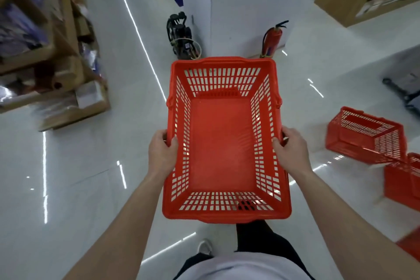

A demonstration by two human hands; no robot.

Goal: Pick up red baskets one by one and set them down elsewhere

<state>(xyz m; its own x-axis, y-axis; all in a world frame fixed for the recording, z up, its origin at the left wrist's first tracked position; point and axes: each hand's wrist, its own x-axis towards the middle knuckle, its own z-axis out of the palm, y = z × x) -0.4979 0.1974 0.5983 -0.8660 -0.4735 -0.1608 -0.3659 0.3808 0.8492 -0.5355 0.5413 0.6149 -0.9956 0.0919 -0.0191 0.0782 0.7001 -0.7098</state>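
Head cam view, looking straight down: I've got a red plastic shopping basket (223,141) held out in front of me at about waist height, well above the floor (95,166). My left hand (161,152) grips the left rim, thumb hooked over the edge on the inside and fingers curled round the outside. My right hand (291,149) does the same on the right rim, thumb over the top. So both hands are clamped on the basket, one per long side, roughly halfway along. Nothing is in it, just the slotted walls and solid bottom, and it sits pretty level.

Past the far end of the basket there's a white pillar (245,7), with a red fire extinguisher (271,40) leaning at its base and some black gear (180,34) on the other side of it. Off to my right, two more red baskets (366,136) lie on the floor, well apart from mine. On my left is a wooden shelf unit (54,63) full of stuff too blurred to make out. My shoe (204,247) shows below the basket.
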